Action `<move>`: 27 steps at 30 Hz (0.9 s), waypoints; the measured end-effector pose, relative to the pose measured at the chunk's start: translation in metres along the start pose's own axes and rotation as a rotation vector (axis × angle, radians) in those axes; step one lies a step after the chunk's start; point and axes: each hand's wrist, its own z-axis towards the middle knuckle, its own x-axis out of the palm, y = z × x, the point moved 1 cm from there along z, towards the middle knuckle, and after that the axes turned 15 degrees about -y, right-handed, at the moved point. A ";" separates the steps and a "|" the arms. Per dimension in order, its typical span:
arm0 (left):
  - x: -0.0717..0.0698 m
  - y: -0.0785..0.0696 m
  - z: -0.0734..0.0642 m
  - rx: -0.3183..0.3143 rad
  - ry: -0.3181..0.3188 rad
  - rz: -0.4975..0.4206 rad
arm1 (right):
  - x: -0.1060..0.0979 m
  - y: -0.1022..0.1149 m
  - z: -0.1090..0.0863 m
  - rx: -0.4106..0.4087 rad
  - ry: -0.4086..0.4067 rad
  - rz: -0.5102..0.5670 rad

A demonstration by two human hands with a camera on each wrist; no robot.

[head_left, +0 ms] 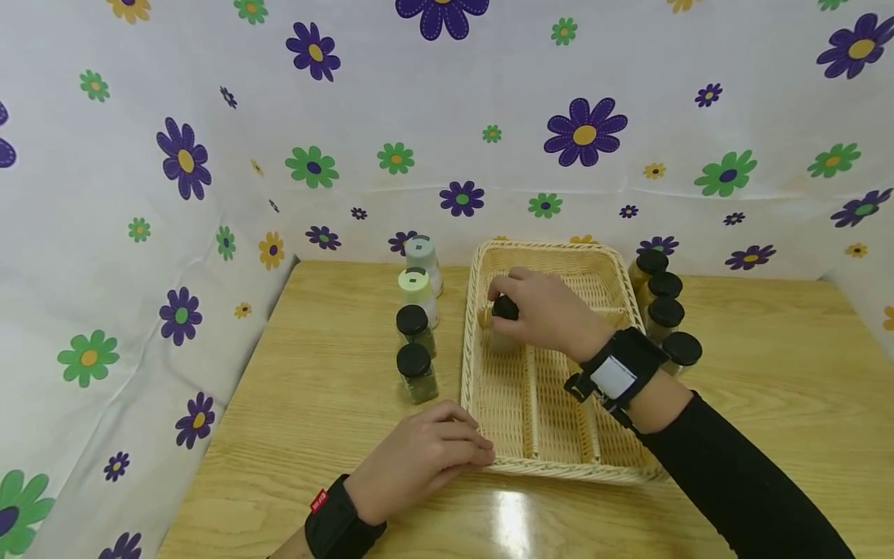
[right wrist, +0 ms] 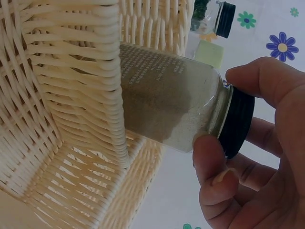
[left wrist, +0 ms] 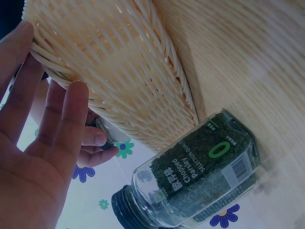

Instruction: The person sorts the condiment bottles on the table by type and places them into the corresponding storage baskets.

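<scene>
My right hand (head_left: 548, 310) pinches the black lid of a spice jar (right wrist: 162, 100) between thumb and fingers. Grey-brown powder fills much of this clear jar. It stands in the left part of a divided wicker basket (head_left: 466, 380), toward the back; a woven wall hides its lower end in the right wrist view. At the basket's front left corner, my left hand (head_left: 426, 458) rests on the rim, its fingers fairly straight against the weave. Close beside that corner is a jar of chopped parsley (left wrist: 205, 167) with a black lid.
Left of the basket stand another black-lidded jar (head_left: 415, 330), a yellow-green-lidded jar (head_left: 417, 287) and a pale-blue-lidded jar (head_left: 422, 252). Several black-lidded jars (head_left: 666, 314) line its right side. Behind the wooden table (head_left: 335, 341) hangs a flowered cloth (head_left: 244, 140).
</scene>
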 end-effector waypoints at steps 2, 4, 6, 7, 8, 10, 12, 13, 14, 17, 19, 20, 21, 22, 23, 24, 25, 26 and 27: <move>0.000 0.000 0.000 0.000 -0.002 0.003 | 0.000 -0.001 0.000 0.000 0.000 0.004; 0.000 0.000 0.000 0.003 -0.003 0.005 | 0.001 -0.001 0.001 -0.003 -0.001 0.003; -0.001 0.000 0.000 -0.008 0.000 -0.001 | 0.001 -0.002 0.002 -0.002 0.000 0.002; -0.001 0.000 0.000 -0.011 0.001 -0.003 | 0.001 -0.002 0.002 -0.004 0.000 0.002; -0.001 0.001 0.000 -0.014 0.003 -0.004 | 0.001 -0.002 0.002 -0.005 0.001 0.003; -0.001 0.000 -0.001 -0.025 0.005 -0.008 | 0.002 -0.001 0.003 -0.008 0.007 0.003; -0.002 0.000 -0.002 -0.032 0.001 -0.016 | 0.003 -0.001 0.004 -0.010 0.020 0.004; -0.002 0.000 -0.002 -0.033 -0.002 -0.018 | 0.004 0.000 0.004 -0.011 0.022 0.004; -0.002 0.000 -0.002 -0.037 -0.004 -0.022 | 0.005 0.000 0.004 -0.012 0.025 0.005; -0.002 -0.001 -0.004 -0.044 -0.008 -0.031 | 0.007 0.001 0.004 -0.018 0.026 0.005; -0.003 -0.001 -0.004 -0.049 -0.004 -0.035 | 0.008 0.001 0.004 -0.023 0.019 0.010; -0.003 -0.001 -0.004 -0.052 0.000 -0.038 | 0.009 0.001 0.003 -0.024 0.017 0.011; -0.003 -0.002 -0.004 -0.054 0.003 -0.040 | 0.009 0.000 0.003 -0.022 0.016 0.011; -0.003 -0.002 -0.003 -0.054 0.008 -0.043 | 0.009 0.000 0.002 -0.020 0.014 0.012; -0.003 -0.002 -0.003 -0.055 0.011 -0.045 | 0.009 -0.001 0.002 -0.016 0.013 0.011; -0.003 -0.001 -0.002 -0.051 0.014 -0.046 | 0.008 -0.001 0.001 -0.010 0.012 0.011; -0.003 -0.001 -0.002 -0.049 0.016 -0.045 | 0.008 -0.002 0.001 -0.003 0.010 0.010; -0.003 -0.001 -0.001 -0.045 0.018 -0.043 | 0.008 -0.002 0.001 0.003 0.012 0.008; -0.003 -0.001 -0.001 -0.042 0.019 -0.041 | 0.008 -0.003 0.001 0.007 0.015 0.007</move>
